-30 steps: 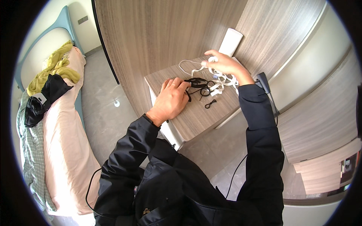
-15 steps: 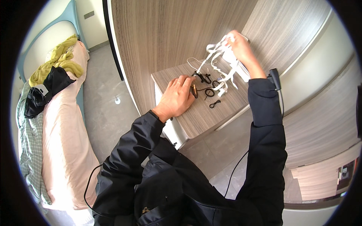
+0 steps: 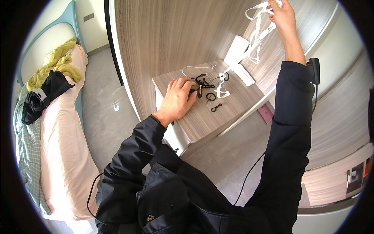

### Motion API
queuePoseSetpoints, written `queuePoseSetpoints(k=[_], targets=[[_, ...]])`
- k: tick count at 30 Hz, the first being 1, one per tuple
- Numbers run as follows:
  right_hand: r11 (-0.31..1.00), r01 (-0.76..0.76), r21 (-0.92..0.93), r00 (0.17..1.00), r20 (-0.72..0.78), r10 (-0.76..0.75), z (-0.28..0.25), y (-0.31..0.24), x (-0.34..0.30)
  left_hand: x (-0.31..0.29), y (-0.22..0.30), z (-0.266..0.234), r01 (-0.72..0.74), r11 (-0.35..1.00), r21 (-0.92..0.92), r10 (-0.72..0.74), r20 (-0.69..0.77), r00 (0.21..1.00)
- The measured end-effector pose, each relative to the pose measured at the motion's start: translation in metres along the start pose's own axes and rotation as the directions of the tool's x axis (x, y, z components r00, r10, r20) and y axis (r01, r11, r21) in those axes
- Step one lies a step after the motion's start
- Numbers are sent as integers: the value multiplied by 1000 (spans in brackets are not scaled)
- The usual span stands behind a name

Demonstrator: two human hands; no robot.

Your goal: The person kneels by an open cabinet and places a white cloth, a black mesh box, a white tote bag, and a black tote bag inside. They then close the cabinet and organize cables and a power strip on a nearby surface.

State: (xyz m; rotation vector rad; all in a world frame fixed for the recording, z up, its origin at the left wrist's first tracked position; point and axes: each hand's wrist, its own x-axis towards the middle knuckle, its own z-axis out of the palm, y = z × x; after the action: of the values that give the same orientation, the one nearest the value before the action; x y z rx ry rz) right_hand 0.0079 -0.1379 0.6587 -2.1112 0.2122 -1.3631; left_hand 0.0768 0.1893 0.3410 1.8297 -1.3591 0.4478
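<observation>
Up at the far right, my right hand [image 3: 282,19] is closed on a white ribbon-like strap [image 3: 256,39], raised over the small table. The strap hangs in loose loops, and a white end [image 3: 222,93] lies on the tabletop. My left hand [image 3: 178,98] rests at the table's left side, its fingers bent around part of a tangle of black cords [image 3: 202,82]; their tips are partly hidden. Right of that hand lie a black ring [image 3: 210,96] and a small black looped tie [image 3: 216,107]. A thin white cord [image 3: 194,67] curves behind the tangle.
The wood-grain tabletop [image 3: 206,124] sits against tall wood panels [image 3: 171,35]. A white box-like object [image 3: 236,50] and a white slab [image 3: 243,74] stand at its back right. Below lies a pink flat thing [image 3: 265,114] on the floor. A bed [image 3: 62,156] is at left.
My right hand has risen up and to the right, pulling the white strap away from the pile and uncovering the white objects behind. My left hand stays by the black cords.
</observation>
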Motion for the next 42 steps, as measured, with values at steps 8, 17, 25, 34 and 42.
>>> queuePoseSetpoints(k=[8,17,25,34,42], targets=[[934,156,-322,871,491,23,16,7,-56,37,-4,21,-98,994,43,91,132,987],[943,43,-329,340,893,295,38,73,-181,33,-19,26,-99,995,-22,101,194,976],[918,7,-396,467,813,348,33,88,-208,32,-14,21,-56,995,-87,61,60,996],[952,109,-287,842,536,66,9,71,-130,32,-15,22,6,995,-100,2,82,997],[993,-3,-115,911,409,50,17,67,-116,32,-10,14,48,987,-153,-62,-88,994]])
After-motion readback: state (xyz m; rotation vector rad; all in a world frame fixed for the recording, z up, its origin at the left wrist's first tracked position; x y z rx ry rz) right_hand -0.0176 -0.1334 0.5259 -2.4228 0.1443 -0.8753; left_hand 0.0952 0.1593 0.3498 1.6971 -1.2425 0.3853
